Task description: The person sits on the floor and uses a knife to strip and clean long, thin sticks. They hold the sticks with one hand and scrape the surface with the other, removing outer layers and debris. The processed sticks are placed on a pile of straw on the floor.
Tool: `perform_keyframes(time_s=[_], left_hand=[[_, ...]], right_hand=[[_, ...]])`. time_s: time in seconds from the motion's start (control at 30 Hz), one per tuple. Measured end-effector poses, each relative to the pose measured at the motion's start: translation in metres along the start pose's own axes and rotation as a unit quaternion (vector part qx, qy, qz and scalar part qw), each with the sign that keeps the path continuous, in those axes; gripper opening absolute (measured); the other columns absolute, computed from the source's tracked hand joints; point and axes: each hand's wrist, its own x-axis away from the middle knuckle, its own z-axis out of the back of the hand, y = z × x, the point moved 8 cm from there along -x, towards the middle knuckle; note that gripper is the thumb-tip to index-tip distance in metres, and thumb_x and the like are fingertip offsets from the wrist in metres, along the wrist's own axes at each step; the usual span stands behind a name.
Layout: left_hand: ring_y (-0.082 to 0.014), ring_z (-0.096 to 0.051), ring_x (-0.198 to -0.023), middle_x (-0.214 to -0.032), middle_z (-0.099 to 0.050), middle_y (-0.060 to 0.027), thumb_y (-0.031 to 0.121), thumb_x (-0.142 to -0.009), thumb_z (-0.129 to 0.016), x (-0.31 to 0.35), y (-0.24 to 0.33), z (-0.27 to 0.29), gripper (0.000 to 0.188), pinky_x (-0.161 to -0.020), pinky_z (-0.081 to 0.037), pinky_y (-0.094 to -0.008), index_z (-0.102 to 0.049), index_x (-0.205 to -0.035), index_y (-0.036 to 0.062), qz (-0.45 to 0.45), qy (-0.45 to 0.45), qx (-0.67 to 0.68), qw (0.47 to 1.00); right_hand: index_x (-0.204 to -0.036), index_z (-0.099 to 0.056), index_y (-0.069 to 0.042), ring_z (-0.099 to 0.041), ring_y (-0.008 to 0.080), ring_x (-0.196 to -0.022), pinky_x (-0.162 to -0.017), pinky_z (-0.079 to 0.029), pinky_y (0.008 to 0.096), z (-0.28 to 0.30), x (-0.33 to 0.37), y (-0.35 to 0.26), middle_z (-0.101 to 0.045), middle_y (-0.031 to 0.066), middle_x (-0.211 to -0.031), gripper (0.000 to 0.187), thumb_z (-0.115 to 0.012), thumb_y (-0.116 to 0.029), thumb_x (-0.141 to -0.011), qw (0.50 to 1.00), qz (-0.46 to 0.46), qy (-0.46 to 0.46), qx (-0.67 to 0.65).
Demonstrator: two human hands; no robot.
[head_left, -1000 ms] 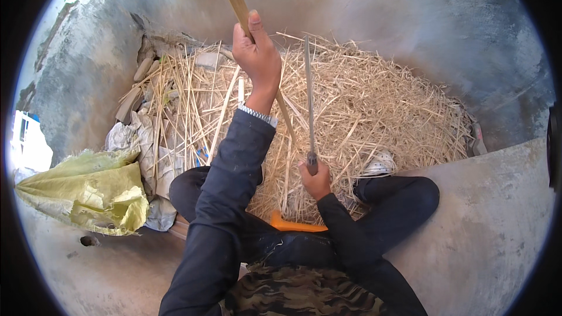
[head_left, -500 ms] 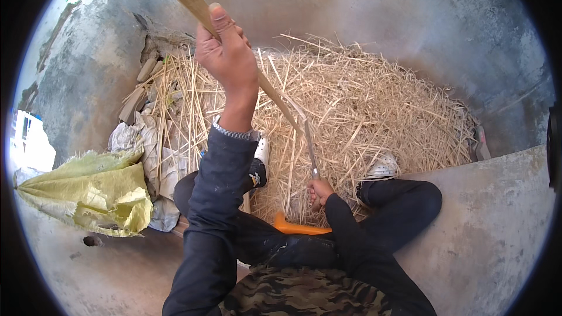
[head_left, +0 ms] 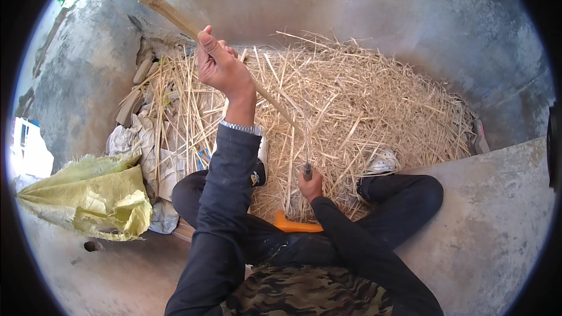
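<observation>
My left hand point(head_left: 221, 69), raised ahead of me, is closed round a long bamboo strip point(head_left: 170, 13). The strip slants from its flat upper end at the upper left down to the right, its lower end near the knife. Low in the middle, my right hand point(head_left: 311, 186) grips the dark handle of a knife point(head_left: 307, 171). Its thin blade points away from me and is blurred, so whether it touches the strip I cannot tell. Under both lies a heap of straw-coloured shavings point(head_left: 380, 96).
An orange curved piece point(head_left: 297, 225) lies between my legs. To the left are a torn yellow-green woven sack point(head_left: 99, 199) and some crumpled pale sacking point(head_left: 126, 137). My white shoes point(head_left: 384, 162) rest in the shavings. A concrete wall point(head_left: 363, 6) rises behind the heap.
The strip's upper end has come into view as the strip tilts lower. My left hand has dropped slightly. My right hand and the knife have shifted a little left and away from me.
</observation>
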Motion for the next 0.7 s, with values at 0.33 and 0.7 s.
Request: perform_keyframes(time_s=[0.33,0.7], left_hand=[[-0.0016,-0.034,-0.049,-0.059,-0.041,0.0051,0.042,-0.096,-0.053,-0.008,-0.020,0.007,0.042,-0.041,-0.024,-0.0197,-0.060,-0.083,0.0031,0.054,-0.025,0.026,0.998],[-0.0034,-0.029,-0.043,-0.057,-0.032,0.0041,0.056,-0.096,-0.039,-0.005,-0.009,0.016,0.048,-0.036,-0.023,-0.0179,-0.038,-0.078,0.0114,-0.022,-0.131,0.029,0.991]], right_hand=[[-0.073,-0.051,0.000,-0.041,0.0157,-0.036,-0.035,-0.034,0.0331,-0.013,0.050,0.145,-0.042,0.0051,-0.051,0.011,-0.053,-0.005,-0.083,0.815,-0.534,-0.180,-0.134],[-0.070,-0.051,-0.002,-0.046,0.0147,-0.045,-0.045,-0.037,0.0325,0.014,-0.007,-0.022,-0.049,0.0040,-0.057,0.016,-0.062,-0.010,-0.079,0.989,-0.132,-0.065,-0.017]])
